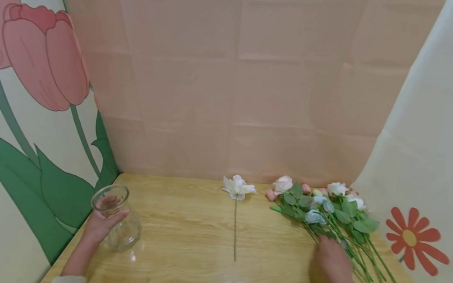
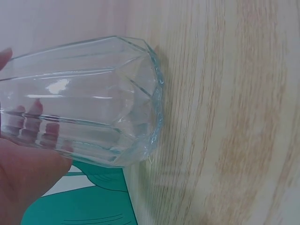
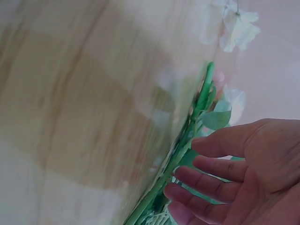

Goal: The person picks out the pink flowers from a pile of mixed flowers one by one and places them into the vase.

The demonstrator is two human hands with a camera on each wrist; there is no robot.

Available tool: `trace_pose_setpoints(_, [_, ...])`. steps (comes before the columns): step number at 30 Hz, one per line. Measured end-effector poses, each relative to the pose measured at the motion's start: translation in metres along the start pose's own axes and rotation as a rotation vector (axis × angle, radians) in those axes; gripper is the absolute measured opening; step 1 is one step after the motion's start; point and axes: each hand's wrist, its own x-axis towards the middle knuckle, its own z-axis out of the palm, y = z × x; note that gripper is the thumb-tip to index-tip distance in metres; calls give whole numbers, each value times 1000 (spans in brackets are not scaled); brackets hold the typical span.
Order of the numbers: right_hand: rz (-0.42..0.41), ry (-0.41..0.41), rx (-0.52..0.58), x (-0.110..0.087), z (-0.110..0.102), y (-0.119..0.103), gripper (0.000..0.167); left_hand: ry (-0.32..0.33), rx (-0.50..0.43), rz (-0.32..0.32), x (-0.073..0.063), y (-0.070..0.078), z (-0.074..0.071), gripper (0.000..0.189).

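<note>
A clear glass vase (image 1: 128, 235) stands at the left of the table, leaning slightly in the head view. My left hand (image 1: 100, 227) grips it below the rim, thumb on the near side; fingers show through the glass in the left wrist view. Over at the right lies a bunch of artificial flowers (image 1: 341, 215) with pink, white and blue blooms. My right hand (image 1: 332, 260) is at their green stems (image 3: 157, 190). Seen from the right wrist, its fingers are slightly bent and apart, holding nothing; whether the fingertips touch the stems, I cannot tell.
A single white flower (image 1: 237, 188) lies in the middle of the wooden table (image 1: 185, 226), its thin stem pointing toward me. A pink backdrop (image 1: 233, 94) rises behind the table. Printed flower sheets hang at the left (image 1: 33, 145) and right (image 1: 427, 151).
</note>
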Motion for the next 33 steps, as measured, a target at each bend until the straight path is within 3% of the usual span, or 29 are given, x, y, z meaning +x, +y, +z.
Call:
trace_pose_setpoints(10, [39,-30,14,-4,2,8,15,-12,-13,37,-6,-4,3,62])
trace_pose_setpoints(23, [36,-47,-13,10,9,24,12,-50,-16,2,-11,5,9,65])
trace_pose_setpoints(33, [76,-119,21,11,4,16,16,-52,-20,-18,-15,4,7,66])
